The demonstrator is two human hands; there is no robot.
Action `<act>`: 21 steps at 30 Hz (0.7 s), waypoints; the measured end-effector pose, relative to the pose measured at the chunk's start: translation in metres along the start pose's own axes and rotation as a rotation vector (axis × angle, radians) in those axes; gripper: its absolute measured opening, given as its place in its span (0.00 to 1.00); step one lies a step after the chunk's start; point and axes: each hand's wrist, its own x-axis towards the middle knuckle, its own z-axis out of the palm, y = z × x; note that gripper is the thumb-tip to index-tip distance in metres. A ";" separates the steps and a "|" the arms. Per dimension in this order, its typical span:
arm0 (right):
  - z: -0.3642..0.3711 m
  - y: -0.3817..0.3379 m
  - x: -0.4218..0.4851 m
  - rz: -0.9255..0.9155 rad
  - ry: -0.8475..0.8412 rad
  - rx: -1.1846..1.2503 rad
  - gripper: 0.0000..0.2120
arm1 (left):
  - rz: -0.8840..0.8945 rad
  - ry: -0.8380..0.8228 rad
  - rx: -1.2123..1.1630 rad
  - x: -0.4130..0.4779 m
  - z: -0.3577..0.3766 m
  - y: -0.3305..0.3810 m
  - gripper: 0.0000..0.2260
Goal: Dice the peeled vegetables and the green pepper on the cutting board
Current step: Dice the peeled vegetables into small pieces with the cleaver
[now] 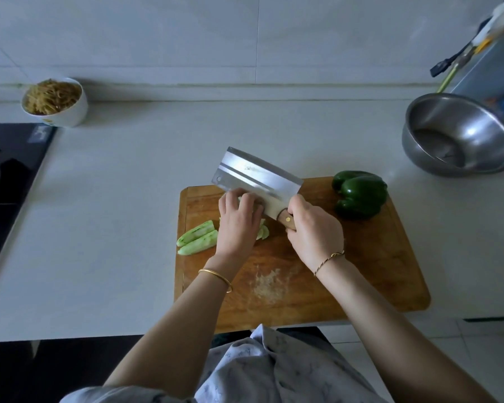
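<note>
Likely wet and slippery, the peeled vegetable lies at the cutting board's far middle, pinned under the curled left hand; the right hand grips the cleaver by its handle

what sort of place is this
Most likely a home kitchen: a wooden cutting board with a cleaver and green pepper sits on a pale counter, a black cooktop lies at the left, and a steel bowl stands at the right.
</note>
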 end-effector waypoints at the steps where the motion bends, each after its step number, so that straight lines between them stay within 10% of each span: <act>1: 0.001 0.002 0.000 0.001 0.011 0.008 0.17 | -0.017 -0.016 0.006 -0.003 -0.001 -0.003 0.09; 12: -0.002 -0.002 0.001 0.104 -0.007 0.307 0.18 | -0.236 0.031 0.022 0.004 -0.045 -0.043 0.12; 21: 0.010 -0.038 -0.006 0.193 -0.312 0.869 0.06 | -0.365 -0.377 0.182 -0.009 -0.072 -0.063 0.26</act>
